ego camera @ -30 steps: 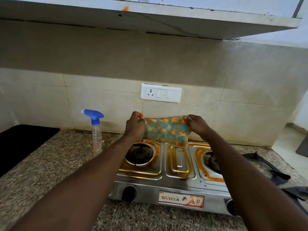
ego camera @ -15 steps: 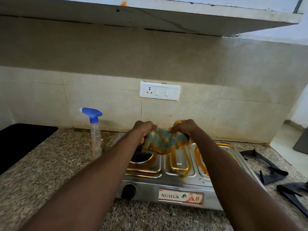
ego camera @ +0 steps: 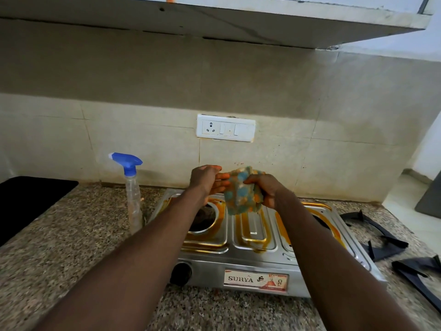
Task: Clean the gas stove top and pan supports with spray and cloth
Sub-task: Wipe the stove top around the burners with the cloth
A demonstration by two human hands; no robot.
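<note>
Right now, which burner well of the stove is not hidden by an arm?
The left burner well, nearest the spray bottle; the right forearm covers most of the other.

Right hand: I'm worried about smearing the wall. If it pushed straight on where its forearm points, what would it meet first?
Past the cloth the right hand grips, probably the tiled backsplash behind the stove; depth is unclear.
</note>
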